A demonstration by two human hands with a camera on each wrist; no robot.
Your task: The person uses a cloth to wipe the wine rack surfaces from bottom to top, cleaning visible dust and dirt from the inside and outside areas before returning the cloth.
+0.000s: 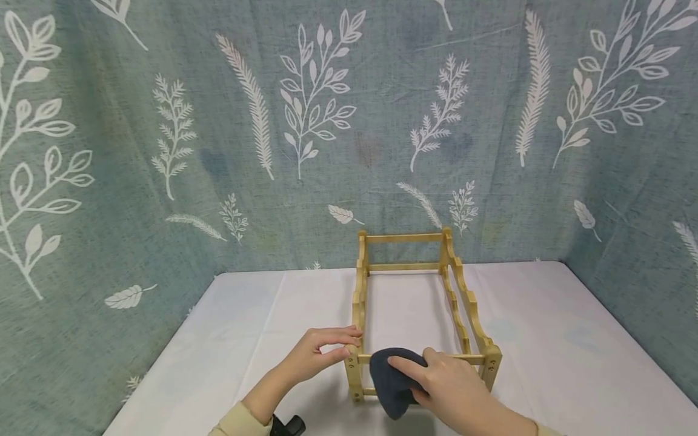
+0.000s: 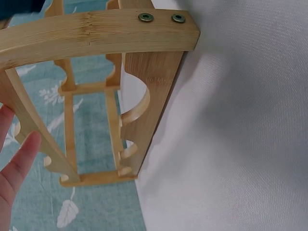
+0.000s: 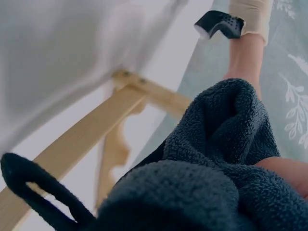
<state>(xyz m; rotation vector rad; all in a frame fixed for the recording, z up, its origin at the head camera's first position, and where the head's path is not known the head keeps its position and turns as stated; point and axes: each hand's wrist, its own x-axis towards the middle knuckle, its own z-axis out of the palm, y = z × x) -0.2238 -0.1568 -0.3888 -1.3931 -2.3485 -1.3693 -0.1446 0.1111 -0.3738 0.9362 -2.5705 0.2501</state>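
Note:
A pale wooden rack [image 1: 403,266] with scalloped side rails stands lengthwise on the white-covered table, one end towards me. At its front left corner my left hand [image 1: 322,351] holds the side rail lightly, fingers reaching over the top and thumb by the post. The left wrist view has a fingertip [image 2: 30,144] in front of the rail. Bunched in my right hand [image 1: 452,384] is a dark blue terry cloth [image 1: 392,384], which covers part of the rack's front crossbars. A hanging loop [image 3: 50,183] sticks out from the cloth in the right wrist view.
White fabric [image 1: 240,321] covers the table. A teal curtain [image 1: 327,200] with white leaf prints encloses the back and sides. On my left wrist sits a black device [image 1: 289,426]. Screws [image 2: 146,17] show in the rack's end piece.

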